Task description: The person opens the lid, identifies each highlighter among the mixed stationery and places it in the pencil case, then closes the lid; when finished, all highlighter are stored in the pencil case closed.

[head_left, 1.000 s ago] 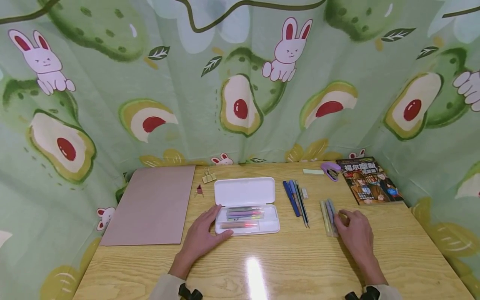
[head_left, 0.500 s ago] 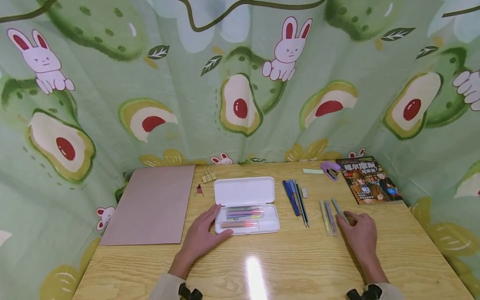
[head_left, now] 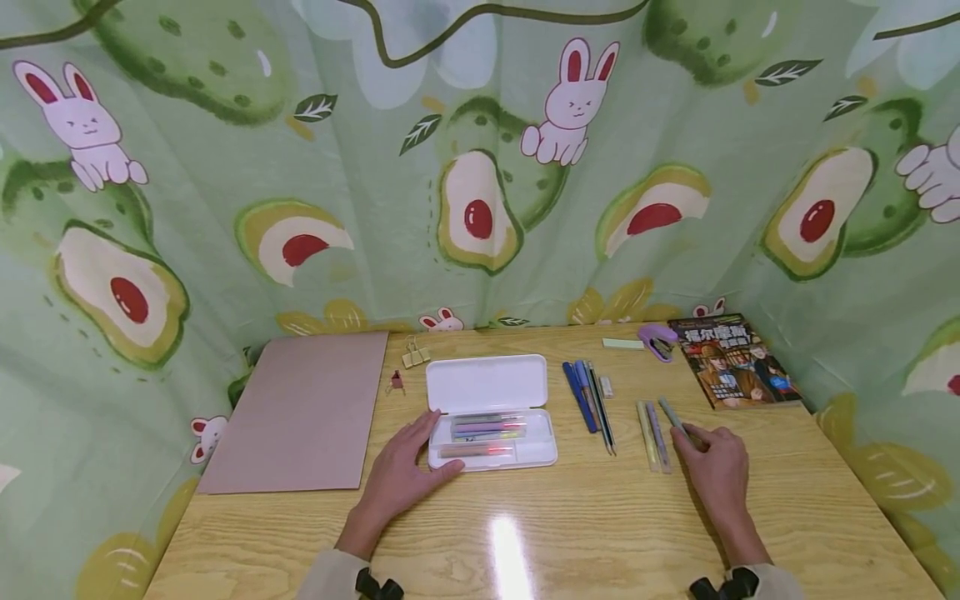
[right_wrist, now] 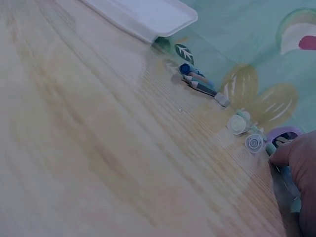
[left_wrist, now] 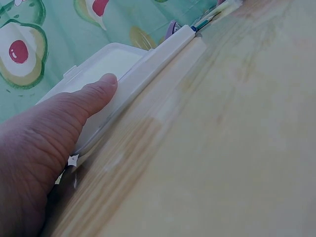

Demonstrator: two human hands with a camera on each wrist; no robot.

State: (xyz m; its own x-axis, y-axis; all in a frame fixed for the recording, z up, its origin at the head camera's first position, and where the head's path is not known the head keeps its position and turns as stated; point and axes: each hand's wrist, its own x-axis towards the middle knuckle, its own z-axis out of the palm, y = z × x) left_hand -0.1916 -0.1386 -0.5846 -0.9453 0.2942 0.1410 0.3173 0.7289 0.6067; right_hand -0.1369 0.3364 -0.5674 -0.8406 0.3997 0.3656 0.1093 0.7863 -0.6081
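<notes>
A white pencil case (head_left: pixel 536 450) lies with its lid raised, several slim coloured pens (head_left: pixel 487 429) inside it. At its left end rests my left hand (head_left: pixel 405 467), thumb along the front wall and fingers at the back left corner. My right hand (head_left: pixel 716 467) pinches a grey-green marker (head_left: pixel 670 412) between thumb and fingers, its lower end hidden by the hand. Just left of that lie a pale yellow marker (head_left: pixel 647 437) and a lilac marker (head_left: pixel 658 437), side by side. In the right wrist view the round ends of these two face the camera.
Blue pens (head_left: pixel 581 396), pencils (head_left: pixel 602 408) and an eraser (head_left: pixel 606 386) lie right of the case. A purple stapler (head_left: pixel 657 342) and a book (head_left: pixel 735 362) are at the back right. Binder clips (head_left: pixel 415 354) and a mauve board (head_left: pixel 300 412) are on the left.
The grey-green marker has come apart from the lilac one and now slants, held in my right hand, which shifted slightly right and then settled. My left hand stays at the case.
</notes>
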